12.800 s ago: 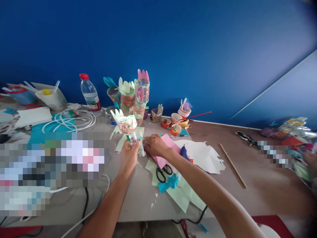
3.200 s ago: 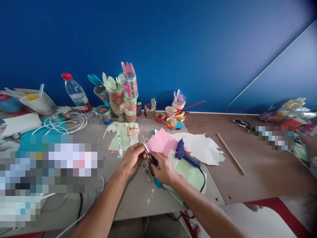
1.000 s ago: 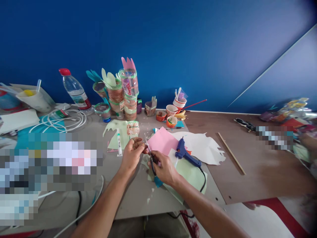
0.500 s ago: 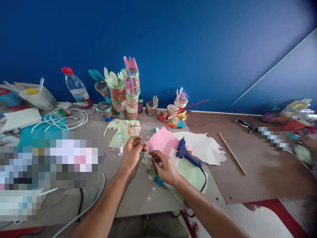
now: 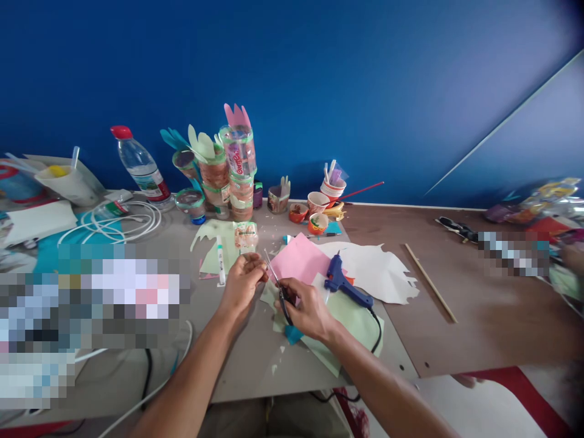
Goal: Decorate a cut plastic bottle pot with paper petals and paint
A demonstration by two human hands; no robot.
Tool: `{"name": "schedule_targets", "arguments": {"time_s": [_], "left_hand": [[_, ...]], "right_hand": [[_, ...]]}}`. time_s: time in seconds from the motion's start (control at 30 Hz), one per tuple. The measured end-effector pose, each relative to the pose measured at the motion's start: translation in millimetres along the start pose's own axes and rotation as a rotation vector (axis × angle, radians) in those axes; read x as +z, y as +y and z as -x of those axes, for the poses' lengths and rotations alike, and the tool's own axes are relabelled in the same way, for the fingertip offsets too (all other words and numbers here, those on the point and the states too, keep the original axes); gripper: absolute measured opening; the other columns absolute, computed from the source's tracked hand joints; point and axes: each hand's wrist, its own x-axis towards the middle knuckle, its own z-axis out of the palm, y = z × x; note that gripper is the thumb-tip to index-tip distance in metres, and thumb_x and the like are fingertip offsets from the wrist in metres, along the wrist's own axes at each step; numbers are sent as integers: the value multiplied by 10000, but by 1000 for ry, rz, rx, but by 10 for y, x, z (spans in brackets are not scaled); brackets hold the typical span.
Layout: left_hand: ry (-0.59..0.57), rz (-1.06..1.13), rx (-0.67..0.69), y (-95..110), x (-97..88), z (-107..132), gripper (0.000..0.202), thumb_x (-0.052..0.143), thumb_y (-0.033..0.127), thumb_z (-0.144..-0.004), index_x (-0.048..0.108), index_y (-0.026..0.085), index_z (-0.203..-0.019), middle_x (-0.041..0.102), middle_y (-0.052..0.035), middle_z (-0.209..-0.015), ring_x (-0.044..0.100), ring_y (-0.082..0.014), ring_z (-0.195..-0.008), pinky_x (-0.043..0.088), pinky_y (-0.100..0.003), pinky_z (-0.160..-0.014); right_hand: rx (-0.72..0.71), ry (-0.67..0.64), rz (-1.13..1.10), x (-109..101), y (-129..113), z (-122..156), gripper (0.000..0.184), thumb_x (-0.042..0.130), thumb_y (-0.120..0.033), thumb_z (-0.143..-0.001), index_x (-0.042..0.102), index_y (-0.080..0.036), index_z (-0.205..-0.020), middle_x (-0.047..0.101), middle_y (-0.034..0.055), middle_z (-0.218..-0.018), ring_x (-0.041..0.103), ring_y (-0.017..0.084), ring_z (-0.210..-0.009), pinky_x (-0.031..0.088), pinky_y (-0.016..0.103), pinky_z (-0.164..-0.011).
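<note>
My right hand (image 5: 306, 309) grips black-handled scissors (image 5: 278, 289), their blades pointing up-left toward my left hand (image 5: 241, 285). That hand is pinched on a small scrap I cannot make out, held right at the blade tips. Both hands hover over a pale green paper sheet (image 5: 353, 322) and a teal scrap (image 5: 292, 334) on the grey table (image 5: 241, 365). A pink sheet (image 5: 298, 260) lies just beyond, and a blue glue gun (image 5: 344, 286) rests to the right of my right hand.
A white marker (image 5: 219, 261) and a cut bottle piece (image 5: 246, 234) lie on green paper behind my left hand. Stacked decorated bottles (image 5: 235, 170), a water bottle (image 5: 139, 165), paper cups (image 5: 319, 213) and white cables (image 5: 118, 222) line the back. White torn paper (image 5: 378, 271) and a wooden stick (image 5: 429, 283) lie right.
The hands stay together over the green paper; the scissor blades have shifted slightly against the pinched scrap. Much earlier the left hand held the cut bottle piece, which now lies on the table.
</note>
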Motion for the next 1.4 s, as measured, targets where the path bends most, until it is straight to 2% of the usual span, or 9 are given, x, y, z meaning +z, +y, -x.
{"name": "schedule_targets", "arguments": {"time_s": [0.3,0.57,0.7,0.83,1.07,1.4], "left_hand": [[0,-42,10,-6,6,5,338,702,189,-605,494,181,-872,599,54,-662,554,-81,-534,419,-225,-570],[-4,-30,-6,-6,-10,19,373,760,298,-606,514,177,-860,610,45,-660,568,-90,-557,442,-235,-598],[-37,-78,-41,27,34,61,321,760,342,-605,566,155,-779,586,37,-622,541,-85,-560,427,-225,-593],[-74,-110,-56,40,80,87,265,752,320,-593,589,150,-715,560,40,-574,495,-76,-536,397,-213,-570],[-57,-160,-22,29,84,73,171,688,291,-631,580,161,-653,541,35,-544,481,-87,-532,385,-217,-565],[-102,-203,-35,-15,34,36,112,601,252,-674,537,175,-622,503,46,-526,449,-83,-514,365,-219,-554]], "right_hand": [[-17,-10,30,18,36,15,244,583,-223,-742,643,-162,-970,579,-19,-667,485,114,-581,418,232,-602],[47,-26,-41,51,56,13,211,568,-248,-765,630,-151,-942,459,-54,-595,389,93,-541,348,206,-525],[78,4,-58,59,35,6,238,569,-264,-759,633,-145,-955,414,-57,-585,373,96,-539,332,211,-514],[74,16,-43,71,13,7,273,564,-266,-757,631,-133,-985,471,-41,-609,399,103,-545,348,222,-533],[44,30,3,84,21,19,280,556,-265,-764,642,-147,-1003,598,8,-704,479,126,-597,391,235,-581],[34,-15,-26,114,50,30,305,536,-250,-787,624,-125,-1052,533,-18,-645,437,106,-559,365,220,-551]]}}
